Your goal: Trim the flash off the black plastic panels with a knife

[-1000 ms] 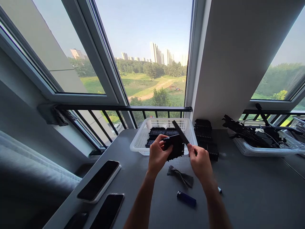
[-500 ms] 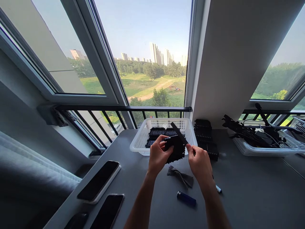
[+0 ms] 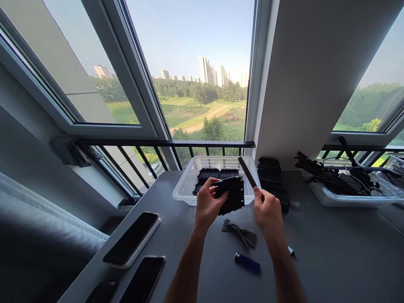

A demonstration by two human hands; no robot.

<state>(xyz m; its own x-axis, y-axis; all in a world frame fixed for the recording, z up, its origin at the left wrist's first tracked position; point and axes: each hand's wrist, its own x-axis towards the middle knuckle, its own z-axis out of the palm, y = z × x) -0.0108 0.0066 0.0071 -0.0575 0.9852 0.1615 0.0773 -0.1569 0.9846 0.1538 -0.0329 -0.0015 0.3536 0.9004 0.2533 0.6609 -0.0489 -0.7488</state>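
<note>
My left hand (image 3: 211, 203) is closed on a flat black plastic panel (image 3: 232, 195) with toothed edges, its thumb lying across the face. In my right hand (image 3: 267, 210) is a thin black strip (image 3: 248, 171), gripped at its lower end and tilted up to the left. The strip and the panel are apart. Behind them stands a white plastic basket (image 3: 186, 194) with several similar black pieces (image 3: 208, 173) in it. Below the hands, a crumpled grey cloth (image 3: 240, 232) and a dark blue cylinder (image 3: 247, 263) lie on the grey table (image 3: 322, 252).
Black toothed pieces (image 3: 269, 172) are stacked right of the basket. Farther right, a white tray (image 3: 344, 201) holds black parts and cables. Two phones (image 3: 132, 240) and a black mouse-like object (image 3: 102, 291) lie at left. A pen tip (image 3: 291, 251) shows beside my right forearm.
My right hand has moved right and slightly up, taking the strip away from the panel's edge. My left hand holds the panel nearly where it was.
</note>
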